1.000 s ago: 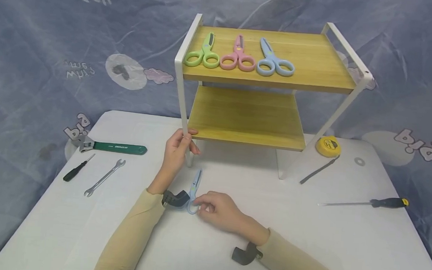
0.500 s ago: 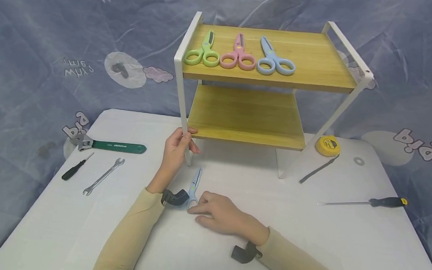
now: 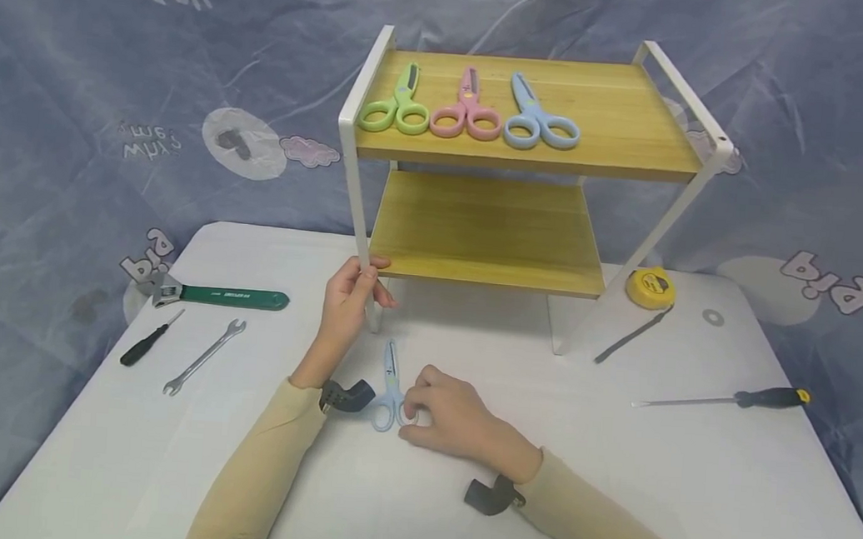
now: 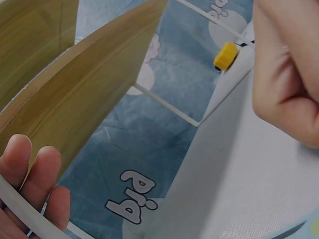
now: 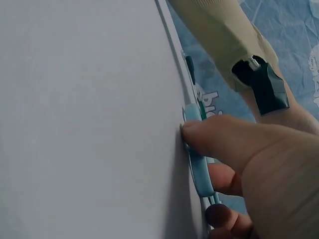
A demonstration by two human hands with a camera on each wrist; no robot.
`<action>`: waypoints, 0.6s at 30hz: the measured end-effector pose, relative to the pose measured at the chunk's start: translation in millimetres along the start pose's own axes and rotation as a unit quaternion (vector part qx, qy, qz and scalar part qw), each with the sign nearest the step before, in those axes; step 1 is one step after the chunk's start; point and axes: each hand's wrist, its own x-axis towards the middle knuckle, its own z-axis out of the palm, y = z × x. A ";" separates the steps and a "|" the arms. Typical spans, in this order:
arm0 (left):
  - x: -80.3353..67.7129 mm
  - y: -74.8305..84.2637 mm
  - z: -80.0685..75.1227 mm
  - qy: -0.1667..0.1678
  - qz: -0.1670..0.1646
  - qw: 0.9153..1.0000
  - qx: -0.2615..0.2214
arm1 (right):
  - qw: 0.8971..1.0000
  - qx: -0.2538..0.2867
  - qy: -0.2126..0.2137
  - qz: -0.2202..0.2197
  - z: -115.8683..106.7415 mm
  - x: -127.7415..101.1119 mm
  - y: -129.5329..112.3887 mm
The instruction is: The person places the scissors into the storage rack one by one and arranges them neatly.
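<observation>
A small two-tier wooden shelf (image 3: 487,232) with a white frame stands at the back. At its front left post (image 3: 359,206), my left hand (image 3: 347,297) grips the frame, and the left wrist view has the fingers (image 4: 42,174) curled behind the white bar. Light blue scissors (image 3: 391,384) lie on the table in front, blades pointing toward the shelf. My right hand (image 3: 459,413) pinches their right handle loop (image 5: 200,174) between thumb and fingers. On the top board are green scissors (image 3: 404,101), pink scissors (image 3: 467,109) and another light blue pair (image 3: 535,118).
Leftward on the white table (image 3: 333,496) lie an adjustable wrench (image 3: 234,297), a small screwdriver (image 3: 146,345) and an open-ended wrench (image 3: 203,358). To the right are a yellow tape measure (image 3: 651,287), a thin dark tool (image 3: 631,337), a washer (image 3: 713,318) and a long screwdriver (image 3: 738,399).
The scissors on the table have turned slightly, and both handle loops now show. My right hand has shifted a little right along with their right loop. My left hand stays on the post.
</observation>
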 end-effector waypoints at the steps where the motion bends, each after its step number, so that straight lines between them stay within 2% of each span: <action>1: -0.2 0.2 0.2 0.001 -0.001 1.000 -0.001 | 1.000 -0.002 0.001 0.002 -1.2 -0.3 1.2; 18: -0.3 1.5 0.5 0.006 -0.004 1.000 -0.003 | 0.999 0.032 -0.012 -0.021 -8.4 -1.2 8.3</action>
